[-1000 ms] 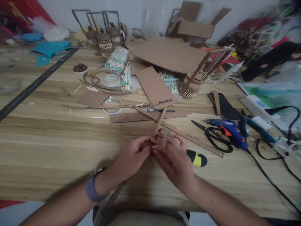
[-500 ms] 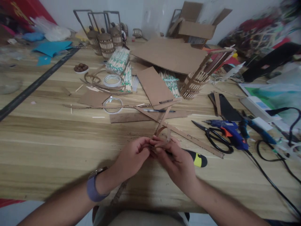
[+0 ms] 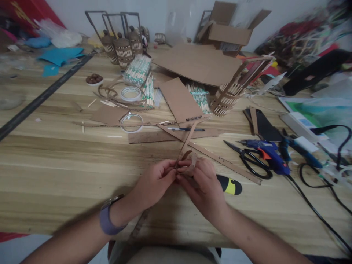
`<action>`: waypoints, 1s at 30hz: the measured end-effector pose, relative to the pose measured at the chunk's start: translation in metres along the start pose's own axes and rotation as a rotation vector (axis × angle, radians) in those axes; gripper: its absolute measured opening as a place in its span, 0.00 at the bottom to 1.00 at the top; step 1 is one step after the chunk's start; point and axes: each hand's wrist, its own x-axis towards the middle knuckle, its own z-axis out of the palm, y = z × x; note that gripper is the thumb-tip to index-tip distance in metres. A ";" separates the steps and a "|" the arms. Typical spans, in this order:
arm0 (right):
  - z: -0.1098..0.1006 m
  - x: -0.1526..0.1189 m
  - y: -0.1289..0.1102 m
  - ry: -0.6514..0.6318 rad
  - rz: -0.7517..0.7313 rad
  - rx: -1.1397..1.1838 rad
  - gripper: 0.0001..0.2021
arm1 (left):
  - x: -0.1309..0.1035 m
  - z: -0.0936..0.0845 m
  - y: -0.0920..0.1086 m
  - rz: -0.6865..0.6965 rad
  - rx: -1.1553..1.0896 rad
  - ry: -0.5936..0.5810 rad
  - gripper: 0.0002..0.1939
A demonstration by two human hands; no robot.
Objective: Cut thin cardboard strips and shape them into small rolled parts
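Narrow cardboard strip (image 3: 188, 138), one: in both hands above the near middle of the table (image 3: 68, 176), slanting up and away. Left hand (image 3: 156, 181): thumb and fingers pinch the strip's near end; purple-strapped watch (image 3: 108, 220) at the wrist. Right hand (image 3: 205, 185): fingers bent in, closed on a thin brown curl (image 3: 190, 168) beside the strip; whether the two are joined is too blurred to tell.

Black-and-yellow handle (image 3: 231, 186), one: just beside the right hand. Long cardboard strip (image 3: 225, 161), one: beyond that hand, running diagonally. Pen (image 3: 187, 129), one: beyond the hands. Black-handled scissors (image 3: 243, 152), one pair: to the right, just beside a blue hot glue gun (image 3: 271, 152) with orange trigger. Tape rolls (image 3: 131, 99), two: left of centre. Wrapped chopsticks (image 3: 137, 69), several bundles: behind. Lidded miniature buckets (image 3: 123, 53), three, tall-handled: upright at the back.
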 end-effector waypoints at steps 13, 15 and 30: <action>0.000 -0.005 -0.002 0.017 -0.003 -0.066 0.06 | -0.005 0.004 0.005 0.016 0.184 0.102 0.16; 0.000 -0.005 -0.002 0.011 0.007 -0.049 0.06 | -0.005 0.004 0.005 0.014 0.186 0.102 0.17; -0.002 -0.004 0.000 0.002 0.053 -0.020 0.05 | -0.003 0.003 0.003 -0.034 0.023 0.035 0.12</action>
